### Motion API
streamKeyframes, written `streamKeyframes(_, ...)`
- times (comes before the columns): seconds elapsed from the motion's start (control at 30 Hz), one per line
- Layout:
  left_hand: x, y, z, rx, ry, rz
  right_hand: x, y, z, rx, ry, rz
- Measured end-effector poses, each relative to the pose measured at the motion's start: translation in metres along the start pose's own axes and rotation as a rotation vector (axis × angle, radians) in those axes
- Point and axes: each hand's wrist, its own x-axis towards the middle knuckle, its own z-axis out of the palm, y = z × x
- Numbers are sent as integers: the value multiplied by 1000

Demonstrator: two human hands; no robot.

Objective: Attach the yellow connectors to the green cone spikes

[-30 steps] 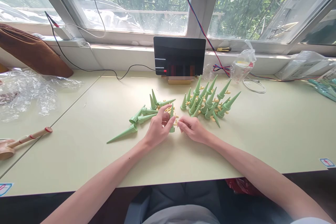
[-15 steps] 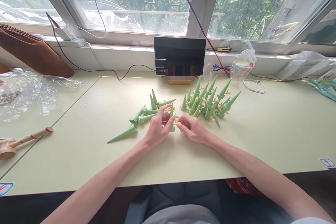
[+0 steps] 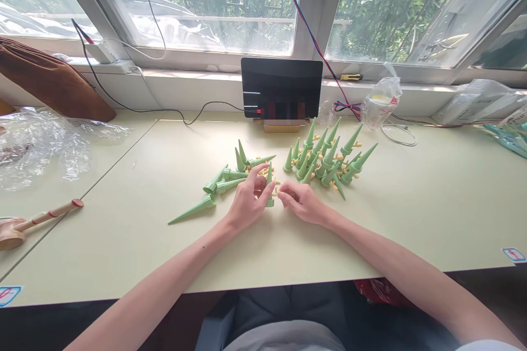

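Observation:
My left hand [image 3: 246,202] is closed around a green plant watering spike [image 3: 270,203], held upright with its point up. At the spike's right side, my right hand [image 3: 303,201] pinches a small yellow valve [image 3: 275,194]. Its fingertips partly cover the valve, so how deeply it sits in the spike cannot be made out. Just beyond my left hand lie loose green spikes [image 3: 193,211] and a small heap of yellow valves [image 3: 263,169], partly hidden by the fingers. Several spikes with yellow valves in their sides [image 3: 329,159] stand or lean in a cluster beyond my right hand.
A black tablet [image 3: 282,85] leans on a small stand at the back of the table [image 3: 135,247]. Clear plastic wrap [image 3: 74,148] and a wooden toy [image 3: 45,218] lie to the left. A bagged cup [image 3: 382,98] and coiled cable [image 3: 399,134] are at the back right.
My right fingertips have shifted very slightly to the right at the yellow valve, showing a bit more of it. The left hand and the spike have stayed put.

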Motion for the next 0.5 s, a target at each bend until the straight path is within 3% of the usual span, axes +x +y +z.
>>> streamKeyframes(0.5,0,2,0,-9,-8,-15,1,1,-1,-19,-7,-9)
